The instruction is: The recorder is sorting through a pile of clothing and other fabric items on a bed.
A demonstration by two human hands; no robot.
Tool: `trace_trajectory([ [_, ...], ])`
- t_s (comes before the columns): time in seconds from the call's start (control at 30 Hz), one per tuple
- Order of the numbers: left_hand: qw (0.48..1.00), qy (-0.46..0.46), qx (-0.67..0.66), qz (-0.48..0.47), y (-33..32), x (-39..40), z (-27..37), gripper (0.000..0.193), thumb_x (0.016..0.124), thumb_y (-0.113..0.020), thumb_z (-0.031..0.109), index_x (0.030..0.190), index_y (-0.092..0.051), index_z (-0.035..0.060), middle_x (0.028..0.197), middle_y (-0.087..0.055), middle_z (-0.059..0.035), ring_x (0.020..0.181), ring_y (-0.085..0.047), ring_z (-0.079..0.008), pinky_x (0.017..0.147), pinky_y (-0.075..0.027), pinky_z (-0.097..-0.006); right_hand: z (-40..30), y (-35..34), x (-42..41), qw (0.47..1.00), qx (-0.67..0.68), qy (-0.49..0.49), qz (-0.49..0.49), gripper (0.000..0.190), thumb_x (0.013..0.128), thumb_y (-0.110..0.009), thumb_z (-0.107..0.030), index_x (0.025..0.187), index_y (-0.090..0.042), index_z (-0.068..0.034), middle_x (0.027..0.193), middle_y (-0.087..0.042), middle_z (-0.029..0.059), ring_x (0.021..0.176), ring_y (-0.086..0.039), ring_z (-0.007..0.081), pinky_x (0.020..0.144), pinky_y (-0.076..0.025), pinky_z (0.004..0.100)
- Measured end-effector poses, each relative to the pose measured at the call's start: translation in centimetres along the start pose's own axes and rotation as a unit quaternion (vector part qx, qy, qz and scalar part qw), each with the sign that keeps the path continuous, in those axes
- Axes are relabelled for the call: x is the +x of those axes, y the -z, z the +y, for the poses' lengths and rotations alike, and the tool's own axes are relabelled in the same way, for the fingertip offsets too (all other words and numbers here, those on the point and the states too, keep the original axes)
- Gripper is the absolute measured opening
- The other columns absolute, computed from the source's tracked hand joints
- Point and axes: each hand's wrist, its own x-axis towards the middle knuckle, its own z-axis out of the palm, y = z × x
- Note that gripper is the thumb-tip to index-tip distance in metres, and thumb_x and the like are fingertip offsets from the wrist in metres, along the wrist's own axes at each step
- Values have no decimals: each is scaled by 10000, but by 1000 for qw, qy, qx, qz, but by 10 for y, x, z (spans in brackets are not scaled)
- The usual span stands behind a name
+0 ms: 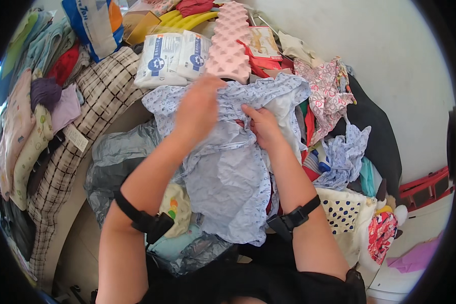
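Observation:
A pale blue patterned cotton garment [228, 178] hangs spread out before me, its upper part lying over the heap of things. My right hand [264, 123] grips its gathered fabric near the middle, thumb on top. My left hand [201, 104] is blurred and lies over the garment's upper left part; its fingers are too smeared to tell whether they hold cloth. Behind the garment stands a pink foam roller [230, 41], with white plastic packs [159, 59] to its left.
Folded clothes [17, 133] lie on a checked cloth [106, 79] at the left. Below it is a grey plastic bag [117, 152] with clothes. Crumpled garments [325, 95] and a dotted cloth [342, 214] crowd the right, beside a white wall [395, 57].

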Motion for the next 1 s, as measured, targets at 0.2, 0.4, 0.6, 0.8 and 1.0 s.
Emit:
trace_trajectory([
  [0.2, 989, 100, -58, -88, -71, -13, -7, 234, 811, -439, 41, 1005, -555, -19, 1016, -548, -175, 944, -521, -349, 818, -415, -386, 22, 11, 14, 994, -107, -1, -19, 154, 770, -623, -132, 801, -595, 16, 697, -584, 55, 566, -526, 115, 519, -407, 219],
  [0.4, 980, 118, -116, -110, -81, -19, -18, 255, 809, -488, 96, 1024, -557, -23, 1079, -530, -166, 999, -507, -334, 836, -414, -368, 13, 15, 7, 988, -126, -42, -79, 159, 741, -647, -131, 767, -599, 18, 695, -605, 65, 563, -554, 111, 488, -418, 219],
  [0.6, 976, 112, -133, -135, -84, -22, -26, 325, 787, -556, 160, 1065, -528, -8, 1110, -512, -165, 1033, -495, -322, 879, -393, -358, 18, 16, -39, 964, -175, -170, -102, 172, 734, -687, -200, 831, -622, -74, 765, -641, 12, 673, -598, 102, 561, -458, 236],
  [0.8, 980, 116, -90, -131, -82, -24, -24, 309, 790, -556, 183, 1035, -517, 0, 1072, -523, -179, 1002, -501, -331, 862, -392, -381, 12, 11, -110, 956, -188, -216, -71, 163, 775, -648, -216, 870, -621, -87, 777, -638, 10, 664, -580, 89, 633, -451, 233],
  [1.0, 981, 120, -61, -138, -81, -24, -18, 322, 796, -542, 204, 1049, -512, 7, 1075, -524, -170, 1001, -496, -336, 867, -386, -391, 11, 10, -164, 953, -187, -224, -82, 227, 838, -569, -196, 993, -608, -35, 803, -632, 41, 668, -587, 105, 617, -452, 217],
])
